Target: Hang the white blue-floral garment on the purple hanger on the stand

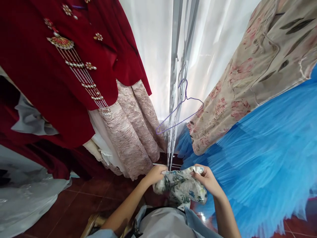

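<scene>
My left hand (156, 175) and my right hand (205, 178) hold a white floral garment (183, 188) between them, close in front of my body. The cloth is printed with green and blue leaves or flowers, and its upper edge is stretched from hand to hand. Fingers of both hands are closed on that edge. Lower parts of the garment hang bunched, so its kind is not clear. Beyond my hands, a purple wire hanger (185, 99) hangs on the white metal rack (174, 82) with nothing on it.
On the left hang a dark red jacket (104, 59) with beaded ornaments and a pink brocade skirt (133, 129). To the right are a beige floral dress (230, 86) and a blue tulle dress (260, 158). White curtains (151, 43) stand behind the rack. The floor (81, 198) has red-brown tiles.
</scene>
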The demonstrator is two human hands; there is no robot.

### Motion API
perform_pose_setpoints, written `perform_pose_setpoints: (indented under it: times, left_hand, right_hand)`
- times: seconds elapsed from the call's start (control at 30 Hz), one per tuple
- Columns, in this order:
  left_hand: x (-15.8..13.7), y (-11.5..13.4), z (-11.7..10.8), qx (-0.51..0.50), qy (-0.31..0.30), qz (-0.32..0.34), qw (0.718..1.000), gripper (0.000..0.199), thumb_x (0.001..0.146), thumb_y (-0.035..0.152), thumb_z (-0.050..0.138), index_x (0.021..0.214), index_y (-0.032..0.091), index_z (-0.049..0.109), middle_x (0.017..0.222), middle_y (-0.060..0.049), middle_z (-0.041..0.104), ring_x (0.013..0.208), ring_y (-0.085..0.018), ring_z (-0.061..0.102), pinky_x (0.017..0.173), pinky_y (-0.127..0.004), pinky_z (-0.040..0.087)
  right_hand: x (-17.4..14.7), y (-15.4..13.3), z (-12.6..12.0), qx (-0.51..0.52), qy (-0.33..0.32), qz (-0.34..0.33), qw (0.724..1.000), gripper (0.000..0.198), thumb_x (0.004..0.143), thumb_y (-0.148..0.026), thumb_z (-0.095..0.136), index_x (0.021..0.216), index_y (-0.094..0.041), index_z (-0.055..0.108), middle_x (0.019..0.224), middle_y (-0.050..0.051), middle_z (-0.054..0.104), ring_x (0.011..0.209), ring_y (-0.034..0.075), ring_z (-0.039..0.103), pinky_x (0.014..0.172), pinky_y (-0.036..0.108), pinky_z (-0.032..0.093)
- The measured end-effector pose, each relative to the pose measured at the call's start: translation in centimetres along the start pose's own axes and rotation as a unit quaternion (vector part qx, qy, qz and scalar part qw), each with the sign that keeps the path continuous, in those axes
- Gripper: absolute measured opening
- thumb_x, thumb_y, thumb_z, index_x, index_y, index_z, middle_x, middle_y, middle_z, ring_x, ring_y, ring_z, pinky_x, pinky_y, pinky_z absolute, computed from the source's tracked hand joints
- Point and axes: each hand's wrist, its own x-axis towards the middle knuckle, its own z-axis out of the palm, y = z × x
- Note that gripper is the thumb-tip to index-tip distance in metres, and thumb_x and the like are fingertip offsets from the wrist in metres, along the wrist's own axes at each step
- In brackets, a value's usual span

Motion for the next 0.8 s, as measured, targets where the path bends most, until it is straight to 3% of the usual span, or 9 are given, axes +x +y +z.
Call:
perform_pose_setpoints:
  times: [0.17, 0.3, 0.4, 0.57, 0.67, 0.8]
  left_hand:
    - [0.7, 0.1, -6.6, 0.094, 0.152, 0.076, 0.981, 0.015, 0.068, 0.010, 0.044, 0.068, 0.019, 0.057, 0.074, -0.004, 0.062, 0.077, -0.019, 0.057, 0.073, -0.030, 0.040]
    - [0.0, 4.0, -12.5, 0.110, 0.255, 0.208, 0.938, 0.015, 0.077, 0.020, 0.044, 0.065, 0.020, 0.053, 0.067, -0.004, 0.057, 0.071, -0.020, 0.051, 0.073, -0.034, 0.039]
    - [0.1, 7.7, -16.9, 0.096, 0.257, 0.291, 0.917, 0.024, 0.082, 0.032, 0.050, 0.060, 0.021, 0.050, 0.061, -0.003, 0.052, 0.068, -0.020, 0.048, 0.073, -0.036, 0.040]
    - [4.1, 11.8, -22.7, 0.012, 0.261, 0.298, 0.918, 0.031, 0.081, 0.042, 0.066, 0.063, 0.019, 0.056, 0.073, -0.003, 0.059, 0.078, -0.019, 0.057, 0.080, -0.033, 0.046]
    - [8.3, 13.1, -23.5, -0.075, 0.192, 0.271, 0.940, 0.034, 0.084, 0.050, 0.065, 0.076, 0.017, 0.063, 0.088, -0.006, 0.066, 0.090, -0.019, 0.062, 0.087, -0.032, 0.048]
    - [12.6, 13.7, -22.3, -0.210, 0.148, 0.166, 0.952, 0.051, 0.067, 0.062, 0.076, 0.084, 0.016, 0.063, 0.077, -0.003, 0.065, 0.073, -0.016, 0.061, 0.069, -0.026, 0.050]
  right_hand:
    - [-1.1, -0.9, -0.7, -0.015, 0.056, 0.001, 0.998, 0.040, 0.079, -0.052, 0.074, 0.069, -0.019, 0.056, 0.059, -0.005, 0.037, 0.054, 0.010, 0.027, 0.050, 0.024, 0.023]
    - [-2.1, -1.0, -1.5, 0.018, 0.134, 0.002, 0.991, 0.037, 0.073, -0.052, 0.079, 0.078, -0.019, 0.066, 0.061, -0.001, 0.049, 0.053, 0.012, 0.038, 0.049, 0.025, 0.029]
    - [-2.6, -0.8, -1.7, 0.047, 0.210, -0.005, 0.977, 0.037, 0.068, -0.052, 0.082, 0.078, -0.020, 0.067, 0.062, 0.002, 0.056, 0.054, 0.015, 0.046, 0.048, 0.026, 0.036]
    - [-2.0, -1.3, -0.1, 0.061, 0.226, -0.033, 0.972, 0.035, 0.069, -0.048, 0.083, 0.080, -0.020, 0.068, 0.065, 0.002, 0.057, 0.056, 0.016, 0.049, 0.050, 0.026, 0.039]
    - [-1.1, -1.4, 1.4, 0.055, 0.208, -0.049, 0.975, 0.032, 0.073, -0.047, 0.081, 0.086, -0.019, 0.069, 0.067, 0.001, 0.057, 0.058, 0.015, 0.049, 0.053, 0.026, 0.039]
    - [0.3, -0.5, 1.6, 0.021, 0.219, -0.070, 0.973, 0.029, 0.075, -0.044, 0.080, 0.086, -0.019, 0.071, 0.072, 0.001, 0.060, 0.063, 0.015, 0.049, 0.056, 0.025, 0.039]
